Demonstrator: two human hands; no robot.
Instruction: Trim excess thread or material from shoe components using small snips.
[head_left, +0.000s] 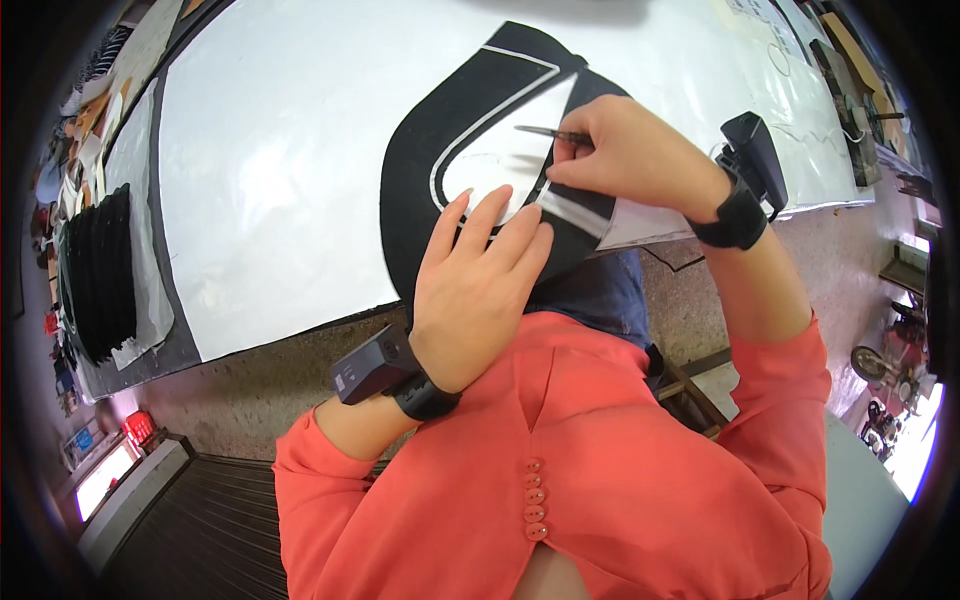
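A curved black fabric piece (430, 130) with a white outline lies on a pale table (290, 160). My left hand (480, 275) lies flat on it, fingers spread, pressing down a white paper pattern (500, 160) near the fabric's lower edge. My right hand (630, 155) pinches a thin dark pen-like tool (545, 131), its tip pointing left over the white pattern. Both wrists wear black bands with small black boxes. The sleeves are coral coloured.
A stack of black cut pieces (95, 275) sits at the table's left end. Tools and a dark strip (845, 95) lie at the far right end. A speckled floor (690, 300) shows below the table edge, with a machine (885, 370) at right.
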